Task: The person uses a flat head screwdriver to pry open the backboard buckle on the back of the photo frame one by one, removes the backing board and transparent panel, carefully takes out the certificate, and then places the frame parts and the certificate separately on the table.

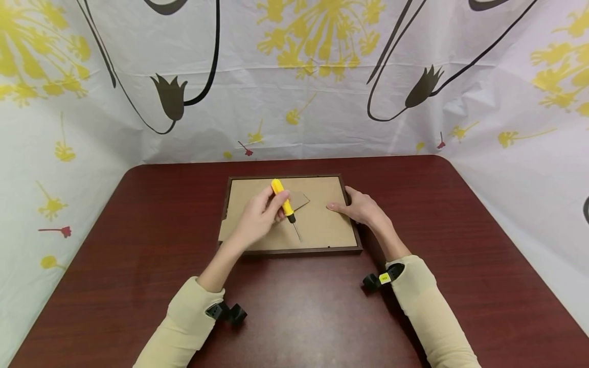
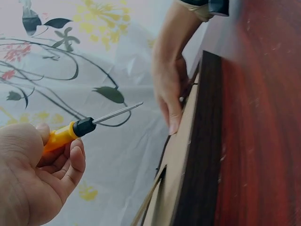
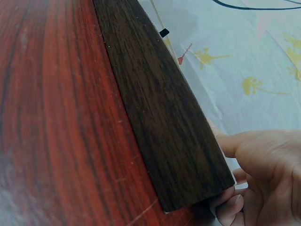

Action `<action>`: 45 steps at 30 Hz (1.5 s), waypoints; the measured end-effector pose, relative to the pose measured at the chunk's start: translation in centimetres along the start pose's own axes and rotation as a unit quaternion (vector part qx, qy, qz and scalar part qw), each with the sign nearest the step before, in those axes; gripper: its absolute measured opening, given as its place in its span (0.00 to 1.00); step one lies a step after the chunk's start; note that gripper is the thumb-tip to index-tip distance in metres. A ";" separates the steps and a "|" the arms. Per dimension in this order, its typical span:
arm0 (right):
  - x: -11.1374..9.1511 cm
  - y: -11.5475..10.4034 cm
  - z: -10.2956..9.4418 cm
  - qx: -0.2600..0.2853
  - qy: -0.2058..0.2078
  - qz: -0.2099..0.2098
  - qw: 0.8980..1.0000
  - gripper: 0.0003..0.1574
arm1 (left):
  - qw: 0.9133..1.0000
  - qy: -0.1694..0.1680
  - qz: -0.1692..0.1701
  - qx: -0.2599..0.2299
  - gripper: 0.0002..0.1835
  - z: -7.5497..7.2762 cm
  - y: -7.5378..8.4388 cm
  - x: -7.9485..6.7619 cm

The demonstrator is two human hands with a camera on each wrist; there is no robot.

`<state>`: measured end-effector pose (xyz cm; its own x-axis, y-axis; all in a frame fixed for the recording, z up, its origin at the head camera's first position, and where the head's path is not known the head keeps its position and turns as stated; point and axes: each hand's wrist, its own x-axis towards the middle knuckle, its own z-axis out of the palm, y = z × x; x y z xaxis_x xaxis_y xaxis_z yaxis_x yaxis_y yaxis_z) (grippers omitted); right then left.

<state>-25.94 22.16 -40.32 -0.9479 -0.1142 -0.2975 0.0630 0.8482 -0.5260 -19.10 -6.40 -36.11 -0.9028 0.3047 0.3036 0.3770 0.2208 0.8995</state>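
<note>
A picture frame [image 1: 299, 251] with a dark wood-grain rim lies face down on the table, its brown backing board [image 1: 324, 225] upward. An easel flap [image 1: 301, 200] on the board stands partly raised. My left hand [image 1: 254, 219] holds a yellow screwdriver [image 1: 284, 202] above the board, its thin shaft slanting down toward the near edge. In the left wrist view, the screwdriver [image 2: 61, 137] has a black collar, and its tip [image 2: 140, 103] appears free in the air. My right hand [image 1: 365, 208] grips the frame's right side, thumb over the board; fingers [image 3: 230, 209] curl at the frame's corner.
The dark red wooden table [image 1: 294, 306] extends around the frame. A white sheet [image 1: 299, 122] printed with flowers hangs behind and at both sides. A small black tab [image 3: 164, 33] sticks up at the frame's inner edge. Each wrist carries a black camera [image 1: 371, 282].
</note>
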 end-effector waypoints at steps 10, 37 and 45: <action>0.0 -0.1 0.0 0.009 -0.002 -0.001 1.000 0.64 | 1.000 0.017 -0.024 -0.001 0.13 -1.2 -0.1 -0.2; -0.3 0.0 0.1 0.015 0.001 0.001 1.000 0.65 | 0.987 0.104 -0.068 0.105 0.18 -9.3 -2.4 -3.8; -0.5 0.0 0.2 0.013 0.011 -0.005 1.000 0.63 | 0.968 0.089 -0.108 0.207 0.20 -11.8 -3.3 -4.9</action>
<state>-25.42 22.11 -40.38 -0.9548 -0.1109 -0.2758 0.0620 0.8332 -0.5495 -18.39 -19.56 -36.90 -0.9771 0.0533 0.2061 0.1936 0.6253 0.7560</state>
